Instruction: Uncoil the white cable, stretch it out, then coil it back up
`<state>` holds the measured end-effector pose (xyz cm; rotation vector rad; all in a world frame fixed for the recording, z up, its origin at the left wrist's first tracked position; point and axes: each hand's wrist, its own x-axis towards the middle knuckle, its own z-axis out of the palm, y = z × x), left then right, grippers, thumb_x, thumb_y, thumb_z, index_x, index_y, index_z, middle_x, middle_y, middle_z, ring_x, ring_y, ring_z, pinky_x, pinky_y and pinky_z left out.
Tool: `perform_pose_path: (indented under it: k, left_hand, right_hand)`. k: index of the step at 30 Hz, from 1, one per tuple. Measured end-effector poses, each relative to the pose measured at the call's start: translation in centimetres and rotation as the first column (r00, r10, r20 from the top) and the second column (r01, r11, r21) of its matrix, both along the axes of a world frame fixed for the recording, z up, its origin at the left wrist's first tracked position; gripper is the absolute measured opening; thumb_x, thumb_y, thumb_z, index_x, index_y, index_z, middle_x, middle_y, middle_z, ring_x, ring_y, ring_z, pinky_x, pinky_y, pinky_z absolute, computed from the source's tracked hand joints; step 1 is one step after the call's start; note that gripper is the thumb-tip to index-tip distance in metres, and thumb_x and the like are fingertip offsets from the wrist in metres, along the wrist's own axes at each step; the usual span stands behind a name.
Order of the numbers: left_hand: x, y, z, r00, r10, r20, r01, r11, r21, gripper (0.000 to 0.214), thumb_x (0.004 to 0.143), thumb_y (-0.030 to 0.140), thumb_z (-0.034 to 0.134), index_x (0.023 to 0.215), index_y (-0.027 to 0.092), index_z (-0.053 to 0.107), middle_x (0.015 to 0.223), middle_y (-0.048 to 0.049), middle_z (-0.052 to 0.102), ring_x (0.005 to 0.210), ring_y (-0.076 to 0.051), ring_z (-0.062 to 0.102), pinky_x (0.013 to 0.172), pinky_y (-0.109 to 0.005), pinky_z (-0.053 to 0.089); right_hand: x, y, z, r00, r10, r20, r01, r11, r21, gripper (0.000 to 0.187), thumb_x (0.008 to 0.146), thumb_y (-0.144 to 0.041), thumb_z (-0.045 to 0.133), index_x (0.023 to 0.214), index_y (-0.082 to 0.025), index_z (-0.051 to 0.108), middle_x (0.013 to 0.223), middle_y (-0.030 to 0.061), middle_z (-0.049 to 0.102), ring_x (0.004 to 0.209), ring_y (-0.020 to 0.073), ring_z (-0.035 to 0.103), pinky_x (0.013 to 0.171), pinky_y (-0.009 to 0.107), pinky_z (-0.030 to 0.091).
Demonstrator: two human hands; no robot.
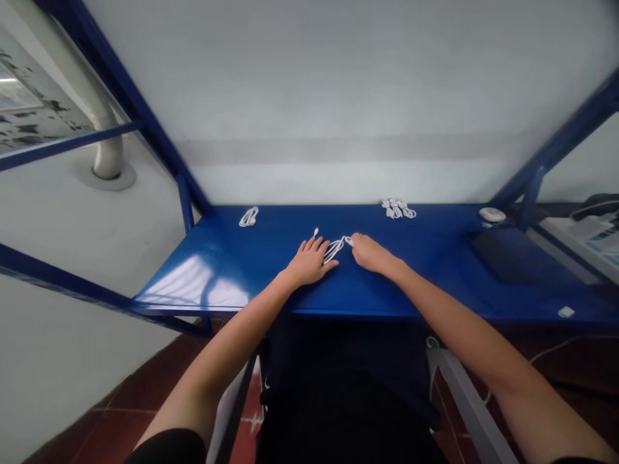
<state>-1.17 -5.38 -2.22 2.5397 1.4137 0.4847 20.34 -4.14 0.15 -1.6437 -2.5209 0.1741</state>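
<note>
White cable (333, 250) lay looped on the blue tabletop (232, 258), right in the middle, between the two hands. Left hand (309, 261) was spread flat, palm down, fingers extended and pressing beside the loops, its fingertips just touching the cable's left side. One loose end of the cable, with a small plug (316, 231), poked out past those fingertips toward the wall. Right hand (370, 253) was curled loosely, its fingertips pinching the cable's other end at the top of the loops. Over at the back left of the tabletop sat a coiled white cable (248, 217), well apart from the hands. At the back right lay a cluster of bundled white cables (398, 209), close to the wall. Further right, near the frame's upright, rested a small round white object (492, 214), too small to make out. A little pale tag (565, 312) sat near the front right edge. No brand, label or writing could be read anywhere; everything was too small or blurred. Blue metal struts (145, 116) framed the scene on both sides.
</note>
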Motion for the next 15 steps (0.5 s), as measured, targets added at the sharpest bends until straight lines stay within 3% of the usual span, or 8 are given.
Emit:
perform_pose_path:
  k: [5, 10, 15]
  left_hand:
    - [1.6, -0.8, 0.3, 0.994, -0.033, 0.102, 0.030, 0.999, 0.022, 0.058, 0.095, 0.049, 0.044, 0.139, 0.012, 0.043, 0.149, -0.0226, 0.038, 0.142, -0.033, 0.031, 0.113, -0.051, 0.031]
    - [2.8, -1.6, 0.6, 0.964, -0.052, 0.263, 0.046, 0.999, 0.026, 0.043, 0.099, 0.035, 0.037, 0.137, 0.016, 0.046, 0.141, -0.0174, 0.048, 0.129, -0.026, 0.048, 0.106, -0.043, 0.043]
    - [2.7, -1.9, 0.7, 0.980, -0.107, 0.165, 0.105, 0.994, 0.023, 0.043, 0.097, 0.025, 0.039, 0.139, 0.021, 0.045, 0.137, -0.0118, 0.054, 0.125, -0.026, 0.052, 0.103, -0.042, 0.046]
  right_hand:
    - [-1.4, -0.8, 0.0, 0.967, -0.211, -0.142, 0.196, 0.974, -0.117, 0.031, 0.094, -0.019, 0.039, 0.123, -0.010, 0.044, 0.104, 0.0209, 0.067, 0.083, 0.0277, 0.066, 0.069, 0.032, 0.042]
    - [-2.3, -1.0, 0.1, 0.935, -0.145, -0.323, 0.107, 0.985, -0.135, 0.026, 0.089, -0.022, 0.049, 0.114, -0.012, 0.050, 0.112, 0.0206, 0.064, 0.096, 0.0263, 0.063, 0.078, 0.031, 0.045]
    - [-0.6, -1.4, 0.7, 0.872, -0.084, -0.482, 0.001, 0.986, -0.169, 0.035, 0.085, -0.023, 0.057, 0.119, -0.017, 0.055, 0.109, 0.0116, 0.067, 0.095, 0.0224, 0.064, 0.081, 0.031, 0.047]
